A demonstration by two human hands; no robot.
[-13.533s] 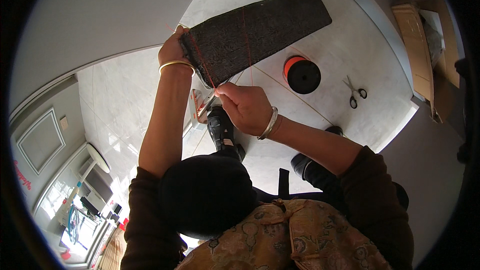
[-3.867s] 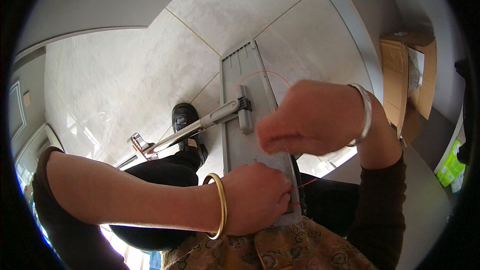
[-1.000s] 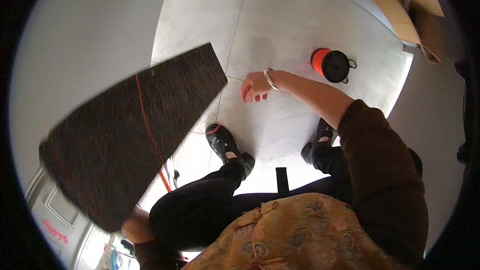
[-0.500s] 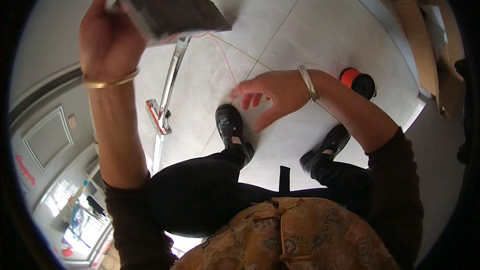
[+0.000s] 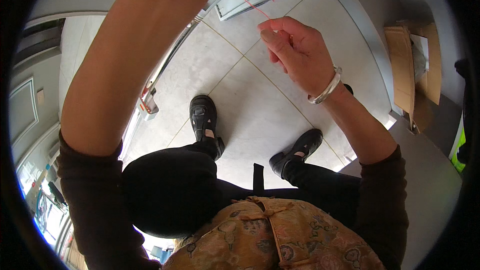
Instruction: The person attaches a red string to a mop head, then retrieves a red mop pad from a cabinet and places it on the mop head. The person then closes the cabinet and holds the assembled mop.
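Raised since before, the right hand (image 5: 295, 52) pinches red thread (image 5: 245, 1) slanting up-left toward the out-of-view left hand.

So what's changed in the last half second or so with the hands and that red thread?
The left forearm has swung up and across the view; its hand and the dark pad are now out of the top edge. The right hand has risen and pinches the red thread, which was loose near its open fingers before. Both black shoes stay planted on the tiled floor.
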